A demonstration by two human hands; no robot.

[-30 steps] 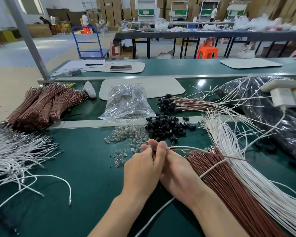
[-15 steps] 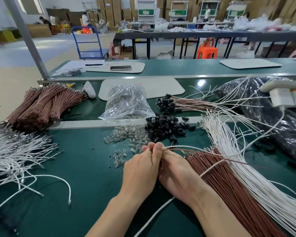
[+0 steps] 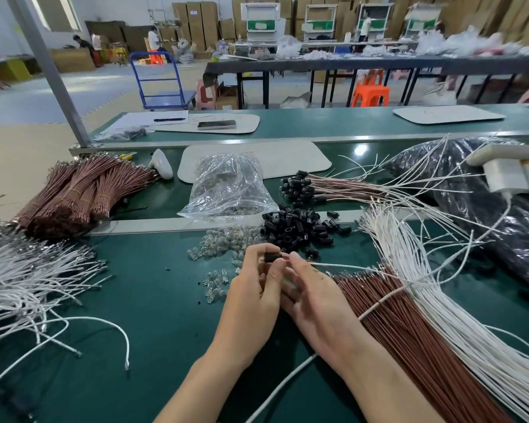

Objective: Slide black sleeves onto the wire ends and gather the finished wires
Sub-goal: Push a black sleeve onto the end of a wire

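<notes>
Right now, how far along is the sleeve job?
Done: a small bunch of sleeved wires lies behind the heap of loose sleeves. In hand: the left hand pinches one black sleeve while the right hand holds a white wire up to it. Left: the big fans of brown wires and white wires on the right, so most remains.
</notes>
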